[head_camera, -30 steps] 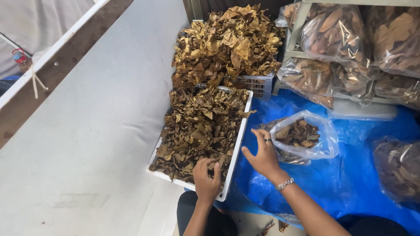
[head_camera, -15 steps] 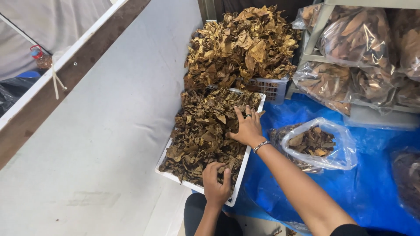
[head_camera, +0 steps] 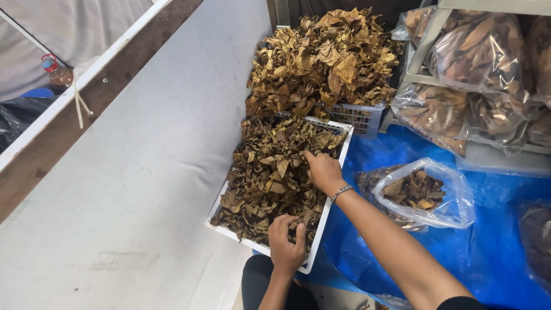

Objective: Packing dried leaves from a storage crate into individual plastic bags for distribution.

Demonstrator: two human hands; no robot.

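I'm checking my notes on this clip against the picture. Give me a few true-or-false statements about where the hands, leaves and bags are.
1. Both hands rest on the dried leaves in the white tray. True: the left hand is near its front edge, the right hand farther back.
2. The right wrist is bare. False: it wears a bracelet.
3. An open clear bag of leaves lies on the blue sheet. True.
4. The basket behind the tray is empty. False: it is heaped with dried leaves.
5. The right hand is inside the clear bag. False: it is over the tray.
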